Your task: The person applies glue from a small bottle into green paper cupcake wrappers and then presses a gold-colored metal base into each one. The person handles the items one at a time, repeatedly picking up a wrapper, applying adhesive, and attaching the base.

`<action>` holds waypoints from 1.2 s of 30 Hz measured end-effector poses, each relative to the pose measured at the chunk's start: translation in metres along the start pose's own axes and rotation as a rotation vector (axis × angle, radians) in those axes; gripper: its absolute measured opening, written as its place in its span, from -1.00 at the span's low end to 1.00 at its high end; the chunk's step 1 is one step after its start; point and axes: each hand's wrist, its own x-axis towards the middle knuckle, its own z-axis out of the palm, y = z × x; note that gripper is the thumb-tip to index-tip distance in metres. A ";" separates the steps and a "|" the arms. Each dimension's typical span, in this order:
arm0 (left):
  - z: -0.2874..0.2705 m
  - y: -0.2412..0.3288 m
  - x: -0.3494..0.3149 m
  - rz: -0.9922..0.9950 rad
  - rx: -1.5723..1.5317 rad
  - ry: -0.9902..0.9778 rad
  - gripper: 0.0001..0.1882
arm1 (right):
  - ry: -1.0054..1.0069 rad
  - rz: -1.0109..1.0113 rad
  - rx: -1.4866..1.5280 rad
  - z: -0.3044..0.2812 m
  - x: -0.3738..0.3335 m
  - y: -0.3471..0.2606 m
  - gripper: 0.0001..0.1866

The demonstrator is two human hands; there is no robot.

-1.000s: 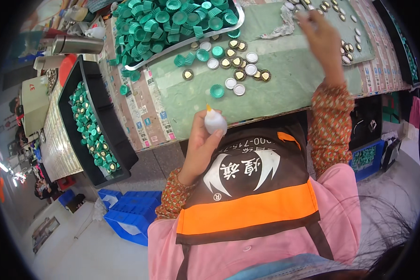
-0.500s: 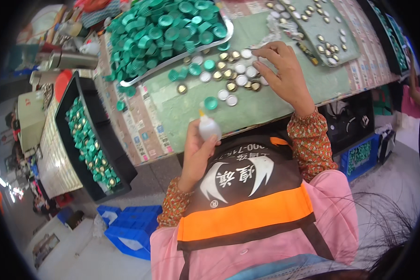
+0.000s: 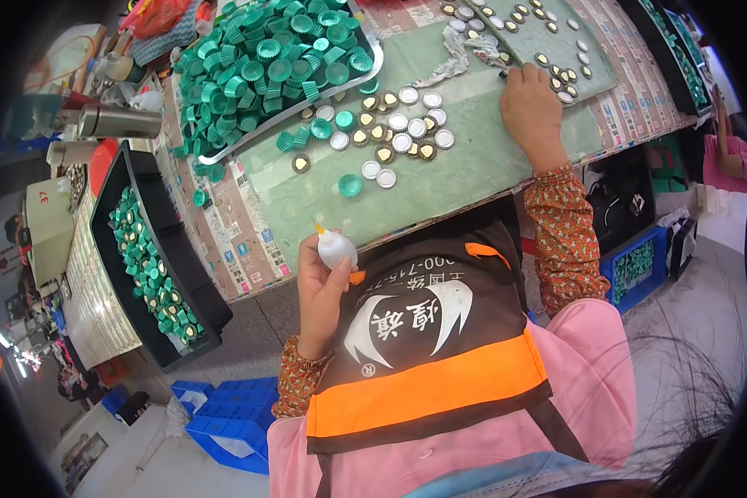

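Head view: nearest the apron, the left hand [image 3: 319,290] is clamped around a small white squeeze bottle [image 3: 335,247], held just off the table [image 3: 440,178] edge. Beyond the bottle lie loose silver and gold caps [image 3: 398,133]. Farther still, the right hand [image 3: 529,108] rests fingers-curled among small caps; whether it holds one, I cannot tell.

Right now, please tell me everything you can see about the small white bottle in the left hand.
The small white bottle looks like soft plastic, with a rounded body and a thin yellow-orange nozzle tip pointing up and to the left. The left hand wraps its lower part, thumb against its side, so the base is hidden. It is held in the air at the near edge of the green-covered table, just above the apron.
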 end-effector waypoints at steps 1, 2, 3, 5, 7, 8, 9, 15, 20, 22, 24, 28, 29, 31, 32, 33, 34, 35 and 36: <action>-0.001 0.000 -0.004 0.001 -0.004 0.011 -0.59 | 0.014 -0.022 0.019 -0.004 0.002 -0.002 -0.86; -0.002 -0.001 -0.009 0.002 -0.009 0.024 -0.59 | 0.041 -0.070 0.135 -0.011 0.001 -0.004 -0.87; -0.005 -0.004 -0.012 0.021 -0.021 0.031 -0.60 | 0.070 -0.126 0.251 -0.021 -0.002 -0.008 -0.88; -0.015 -0.011 -0.019 0.053 -0.040 0.045 -0.62 | -0.038 -0.113 0.735 -0.038 -0.015 -0.026 -0.89; -0.018 -0.009 -0.029 0.058 -0.039 0.100 -0.63 | -0.346 0.031 1.459 -0.059 -0.033 -0.061 -0.88; -0.020 -0.010 -0.032 0.060 -0.038 0.128 -0.63 | -0.596 0.070 1.636 -0.073 -0.041 -0.076 -0.84; -0.022 -0.010 -0.038 0.064 -0.039 0.161 -0.62 | -0.870 0.106 1.805 -0.083 -0.048 -0.092 -0.80; -0.051 -0.033 -0.068 0.077 -0.023 0.323 -0.63 | -1.443 -0.186 1.787 -0.083 -0.082 -0.206 -0.55; -0.078 -0.072 -0.098 0.039 -0.016 0.488 -0.63 | -1.592 -0.328 1.634 -0.060 -0.113 -0.294 -0.47; -0.085 -0.084 -0.104 0.035 -0.039 0.533 -0.63 | -1.492 -0.332 1.595 -0.047 -0.133 -0.319 -0.51; -0.091 -0.091 -0.107 0.041 -0.051 0.562 -0.63 | -1.248 -0.482 1.507 -0.028 -0.150 -0.335 -0.54; -0.103 -0.116 -0.118 0.066 -0.046 0.607 -0.63 | -1.009 -0.665 1.265 -0.028 -0.164 -0.354 -0.57; -0.105 -0.121 -0.121 0.068 -0.050 0.620 -0.63 | -1.079 -0.614 1.229 -0.038 -0.162 -0.357 -0.58; -0.109 -0.128 -0.123 0.074 -0.062 0.624 -0.63 | -1.105 -0.620 1.161 -0.050 -0.160 -0.360 -0.58; -0.111 -0.131 -0.123 0.076 -0.069 0.620 -0.63 | -1.118 -0.623 1.127 -0.053 -0.161 -0.363 -0.58; -0.113 -0.133 -0.123 0.079 -0.074 0.613 -0.63 | -1.096 -0.640 1.117 -0.053 -0.162 -0.364 -0.59; -0.115 -0.136 -0.123 0.072 -0.074 0.615 -0.63 | -1.074 -0.658 1.108 -0.051 -0.164 -0.367 -0.60; -0.116 -0.138 -0.123 0.064 -0.073 0.617 -0.63 | -1.053 -0.676 1.099 -0.050 -0.166 -0.368 -0.61; -0.118 -0.140 -0.123 0.057 -0.073 0.619 -0.63 | -1.029 -0.683 1.102 -0.049 -0.167 -0.370 -0.61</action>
